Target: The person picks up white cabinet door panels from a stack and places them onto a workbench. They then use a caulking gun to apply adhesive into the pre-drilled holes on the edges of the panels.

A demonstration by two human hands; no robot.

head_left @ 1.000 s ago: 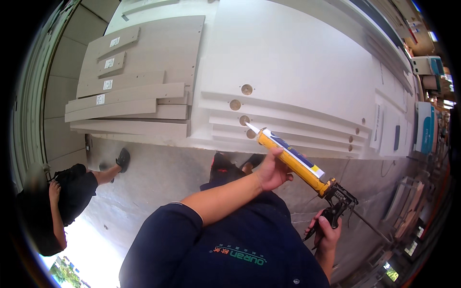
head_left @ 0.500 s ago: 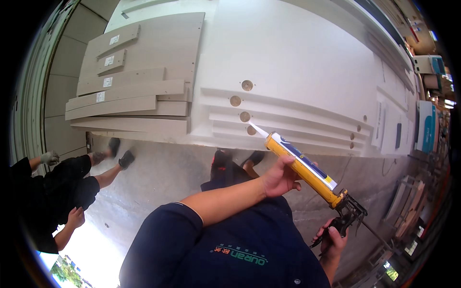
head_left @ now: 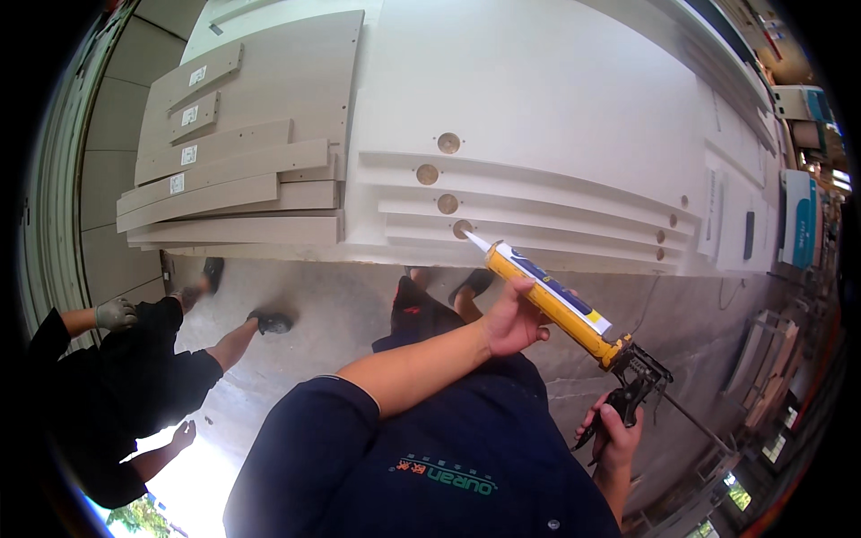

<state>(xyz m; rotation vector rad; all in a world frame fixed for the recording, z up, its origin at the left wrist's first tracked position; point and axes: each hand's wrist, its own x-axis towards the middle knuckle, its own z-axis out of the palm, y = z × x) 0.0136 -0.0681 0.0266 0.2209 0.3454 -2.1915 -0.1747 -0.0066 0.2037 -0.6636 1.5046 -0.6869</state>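
A yellow caulking gun (head_left: pixel 558 307) with a blue and white sealant cartridge slants across in front of me. My right hand (head_left: pixel 617 430) is wrapped round its black handle and trigger. Under the barrel, my left hand (head_left: pixel 518 321) supports it, thumb against the side, with part of the fingers hidden. The white nozzle (head_left: pixel 477 240) points up and left, its tip at the nearest round hole (head_left: pixel 462 229) in a white strip panel (head_left: pixel 547 247). Several parallel white strips lie there, with round holes at their left ends and smaller ones at their right ends.
Beige boards with white labels (head_left: pixel 251 170) are stacked at the left on the large white panel surface (head_left: pixel 538 90). A co-worker in dark clothes (head_left: pixel 134 368), one hand gloved, walks at the left. Boards (head_left: pixel 771 372) stand at the right.
The nozzle tip has shifted from beside the second-nearest hole to the nearest one. Both my hands keep their hold on the caulking gun. The co-worker has stepped rightward.
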